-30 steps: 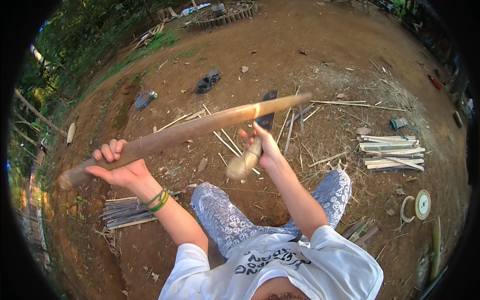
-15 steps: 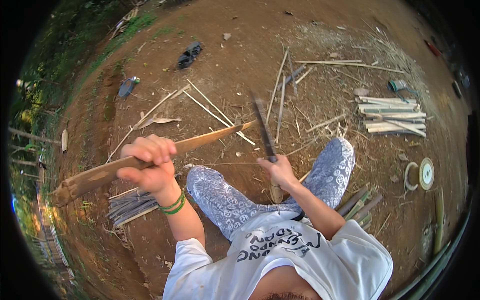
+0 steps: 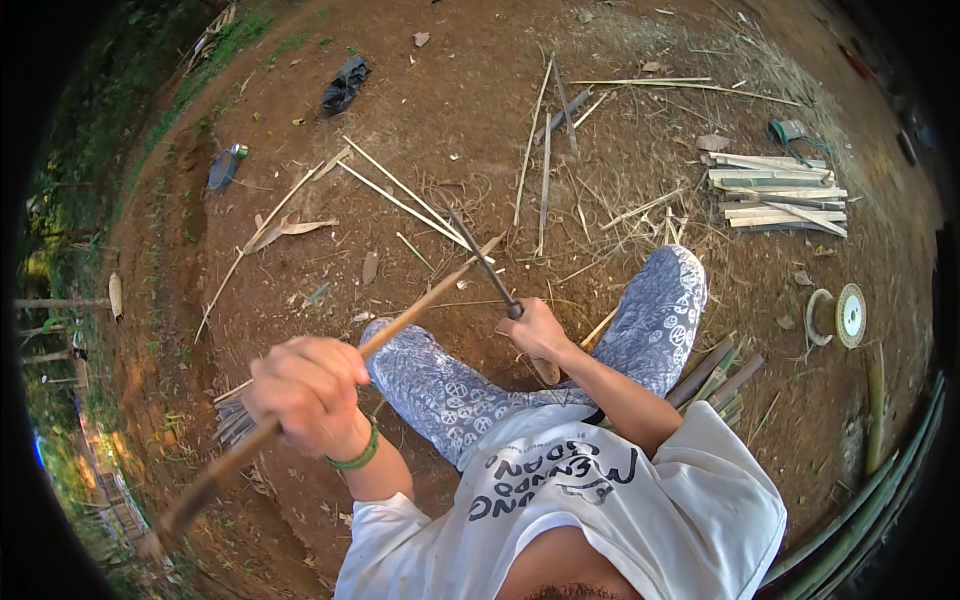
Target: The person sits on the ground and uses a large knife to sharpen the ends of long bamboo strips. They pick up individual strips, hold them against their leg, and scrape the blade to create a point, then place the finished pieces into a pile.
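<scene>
A long brown piece of split bamboo [image 3: 420, 305] slants from the lower left up to its narrow far tip. My left hand [image 3: 308, 392] is wrapped round its thicker part, above the ground and left of my knee. In my right hand [image 3: 537, 330], between my knees, is a knife [image 3: 487, 265] with a long dark blade pointing away and to the left. The blade crosses the bamboo close to its narrow tip; whether they touch, I cannot tell. A green band circles my left wrist.
Thin pale strips [image 3: 405, 205] and shavings lie on the dirt ahead. A stack of split slats [image 3: 780, 190] is at the right, near a spool [image 3: 850, 315]. More pieces [image 3: 715, 375] lie beside my right leg. Long green poles [image 3: 870, 500] line the lower right; a black bundle [image 3: 345, 85] lies far left.
The bamboo has turned edge-on, its thick end dropping lower and nearer. My left hand has moved down and rolled over. The blade has swung left across the bamboo's tip.
</scene>
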`<state>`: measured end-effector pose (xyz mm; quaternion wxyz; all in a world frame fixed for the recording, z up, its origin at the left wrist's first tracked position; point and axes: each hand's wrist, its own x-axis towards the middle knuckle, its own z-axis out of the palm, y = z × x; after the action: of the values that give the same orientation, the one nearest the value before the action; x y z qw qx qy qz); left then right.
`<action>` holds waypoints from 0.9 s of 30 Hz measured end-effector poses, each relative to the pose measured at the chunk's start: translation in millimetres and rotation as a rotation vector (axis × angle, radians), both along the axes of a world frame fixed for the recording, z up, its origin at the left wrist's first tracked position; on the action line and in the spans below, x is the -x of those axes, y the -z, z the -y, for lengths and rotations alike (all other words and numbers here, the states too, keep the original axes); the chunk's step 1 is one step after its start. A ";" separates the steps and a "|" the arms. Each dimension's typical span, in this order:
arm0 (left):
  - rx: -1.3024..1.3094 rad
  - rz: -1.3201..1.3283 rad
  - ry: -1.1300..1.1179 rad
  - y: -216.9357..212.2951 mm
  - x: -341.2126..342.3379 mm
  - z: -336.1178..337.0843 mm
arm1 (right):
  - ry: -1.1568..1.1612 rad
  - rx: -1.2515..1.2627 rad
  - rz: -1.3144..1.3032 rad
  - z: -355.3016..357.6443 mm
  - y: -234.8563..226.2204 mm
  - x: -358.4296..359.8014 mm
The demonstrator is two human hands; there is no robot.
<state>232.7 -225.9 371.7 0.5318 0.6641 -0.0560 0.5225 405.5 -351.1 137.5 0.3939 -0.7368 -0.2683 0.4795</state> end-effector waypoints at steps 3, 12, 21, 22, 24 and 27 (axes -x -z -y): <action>-0.049 -0.047 -0.013 -1.4 1.4 2.8 | -0.030 -0.123 -0.019 2.5 -27.8 15.0; -0.014 0.014 0.095 3.9 13.5 -21.1 | 0.013 0.025 -0.010 -14.5 39.2 -9.7; -0.228 -0.105 0.703 -9.1 -3.8 -47.9 | -0.430 -0.414 0.079 1.5 -105.0 7.2; -0.239 -0.101 0.735 -9.8 -7.5 -48.6 | -0.374 -0.414 0.098 2.7 -95.4 7.0; -0.225 -0.092 0.691 -8.7 -4.8 -47.8 | -0.270 -0.424 0.134 3.0 -62.8 8.8; -0.210 -0.092 0.654 -10.1 0.8 -47.0 | -0.196 -0.039 -0.003 0.4 -14.7 -2.9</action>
<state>231.9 -178.8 381.8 0.6020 0.6850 -0.2952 0.2850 408.3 -351.6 152.3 0.3599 -0.6986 -0.3476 0.5116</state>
